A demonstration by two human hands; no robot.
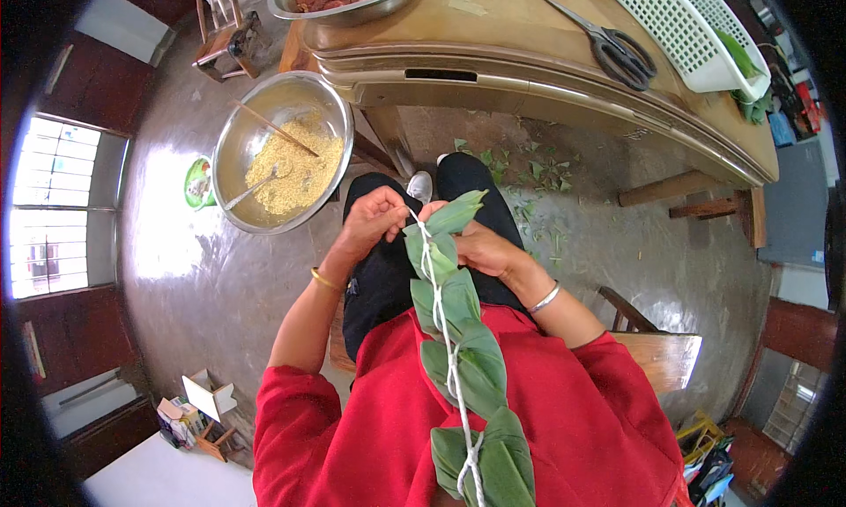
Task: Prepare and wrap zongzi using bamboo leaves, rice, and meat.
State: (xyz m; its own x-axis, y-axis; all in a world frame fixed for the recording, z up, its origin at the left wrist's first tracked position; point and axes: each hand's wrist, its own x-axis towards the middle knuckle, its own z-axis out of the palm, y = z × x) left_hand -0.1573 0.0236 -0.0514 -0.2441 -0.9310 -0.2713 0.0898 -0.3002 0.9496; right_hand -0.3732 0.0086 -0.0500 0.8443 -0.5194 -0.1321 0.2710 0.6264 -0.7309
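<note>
A chain of green leaf-wrapped dumplings [468, 368], knotted along a white cotton string [446, 342], hangs down in front of my red top. My left hand [378, 217] pinches the string near its upper knot, thumb against curled fingers. From behind, my right hand [486, 248] grips the topmost leaf bundle [436, 250], whose pointed leaf tip sticks up to the right. Part of that hand's fingers is hidden by the leaves. Left of my knees stands a steel basin [228, 153] of yellowish rice grains [301, 173], with a chopstick [277, 129] and a metal spoon [254, 186] in it.
Ahead, a wooden table [509, 38] carries black-handled scissors [611, 48], a white plastic basket [694, 51] with leaves, and a metal bowl [350, 8] of reddish meat. Leaf scraps [545, 173] litter the floor beneath. A wooden chair [221, 34] stands at the far left.
</note>
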